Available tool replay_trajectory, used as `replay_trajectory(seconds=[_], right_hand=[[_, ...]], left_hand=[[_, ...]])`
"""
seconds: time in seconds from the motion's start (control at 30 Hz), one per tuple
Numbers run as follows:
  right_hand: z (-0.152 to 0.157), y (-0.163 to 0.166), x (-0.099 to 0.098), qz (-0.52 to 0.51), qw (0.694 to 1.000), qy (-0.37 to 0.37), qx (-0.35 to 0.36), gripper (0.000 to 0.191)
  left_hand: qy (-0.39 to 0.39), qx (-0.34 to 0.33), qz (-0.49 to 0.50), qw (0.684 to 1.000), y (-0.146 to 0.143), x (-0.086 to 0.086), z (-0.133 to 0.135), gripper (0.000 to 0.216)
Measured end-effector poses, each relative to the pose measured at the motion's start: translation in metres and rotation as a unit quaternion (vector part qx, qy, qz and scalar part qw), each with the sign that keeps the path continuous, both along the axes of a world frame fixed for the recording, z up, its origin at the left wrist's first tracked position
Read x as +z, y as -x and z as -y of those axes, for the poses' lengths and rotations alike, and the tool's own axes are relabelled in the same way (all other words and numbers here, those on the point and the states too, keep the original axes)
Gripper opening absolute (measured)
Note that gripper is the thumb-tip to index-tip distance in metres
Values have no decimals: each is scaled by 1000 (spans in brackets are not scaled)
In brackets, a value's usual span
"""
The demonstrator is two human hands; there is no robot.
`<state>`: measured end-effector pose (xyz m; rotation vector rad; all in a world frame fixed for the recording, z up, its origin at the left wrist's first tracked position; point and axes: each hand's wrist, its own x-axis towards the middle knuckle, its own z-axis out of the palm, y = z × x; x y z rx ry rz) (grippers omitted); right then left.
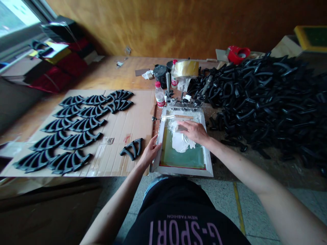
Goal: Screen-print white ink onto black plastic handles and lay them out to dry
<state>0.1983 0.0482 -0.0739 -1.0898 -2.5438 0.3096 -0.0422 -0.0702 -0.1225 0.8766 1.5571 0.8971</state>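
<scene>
A small screen-printing frame (208, 167) with green mesh lies in front of me, with white ink (180, 143) spread on it. My right hand (195, 131) presses down on a squeegee in the white ink, fingers closed on it. At the frame's left edge my left hand (150, 151) grips the rim. Just left of that hand, two black curved plastic parts (133, 148) lie on the cardboard sheet (133, 124).
Rows of black curved parts (74, 131) cover the cardboard at left. A large heap of the same parts (265, 98) fills the right. Bottles (159, 95), a black tub (160, 75), a tape roll (186, 68) and a red dispenser (237, 54) stand behind the frame.
</scene>
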Motion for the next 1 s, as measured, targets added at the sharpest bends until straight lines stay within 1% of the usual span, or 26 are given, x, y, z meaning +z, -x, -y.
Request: replay_trajectory(seconds=[0.07,0.1,0.17,0.2,0.27,0.3,0.33,0.37,0.43,0.47,0.5,0.53,0.57,0.6,0.63,0.67,0.7,0.73,0.77,0.8,0.83,0.87,0.9,0.93,0.97,1.0], right_hand=[[-32,-3,17,-15,998,5,-67,54],[-46,-12,24,-26,994,8,-105,56],[-68,-39,31,-61,977,16,-202,48],[-74,-55,31,-76,965,22,-249,43],[-74,-82,20,-84,945,42,-313,35],[-69,-91,9,-78,941,56,-325,32],[-60,-94,-3,-67,942,72,-320,27],[-48,-93,-18,-53,949,87,-297,23],[-21,-79,-46,-10,971,106,-215,24],[-8,-69,-58,21,981,100,-166,25],[5,-57,-67,52,986,92,-132,25],[16,-46,-73,83,986,85,-113,22],[27,-35,-75,106,984,82,-116,19],[38,-24,-74,120,980,84,-132,16],[48,-13,-71,122,977,86,-151,15],[58,-3,-67,113,977,86,-160,15],[66,6,-62,92,981,84,-147,15],[73,13,-58,65,988,84,-109,15],[78,16,-55,35,994,88,-52,13],[79,14,-53,8,995,97,3,11],[76,6,-53,-10,994,106,36,10],[70,-9,-54,-13,993,112,34,11],[61,-29,-57,-1,993,114,-4,14],[51,-55,-62,35,991,104,-75,18],[40,-83,-69,90,979,93,-154,25],[29,-112,-77,158,959,90,-219,32]], left_hand=[[-22,1,-1,1000,3,25,-1,72],[-35,5,1,999,4,39,-2,66],[-66,17,20,997,3,66,-10,57],[-94,30,35,995,1,79,-17,55],[-176,72,62,980,-4,102,-36,54],[-218,87,77,969,-7,112,-48,53],[-250,95,92,959,-10,121,-59,51],[-270,96,107,952,-13,129,-70,51],[-278,93,134,947,-20,136,-83,50],[-277,105,143,944,-25,134,-83,51],[-271,125,151,942,-31,128,-79,51],[-248,138,161,945,-39,118,-71,52],[-199,134,175,955,-48,104,-59,54],[-134,122,192,964,-58,87,-45,56],[-36,76,214,973,-68,69,-29,57],[57,30,235,970,-77,52,-13,59],[103,17,258,960,-84,36,2,58],[125,18,277,952,-88,22,14,56],[133,33,291,947,-88,11,23,53],[128,56,295,945,-82,2,29,50],[120,85,286,947,-71,-6,33,48],[112,117,262,951,-55,-12,35,46],[102,152,225,957,-34,-18,36,44],[93,188,174,962,-9,-24,38,43],[90,222,109,965,17,-30,41,43],[99,249,34,963,42,-36,45,45]])
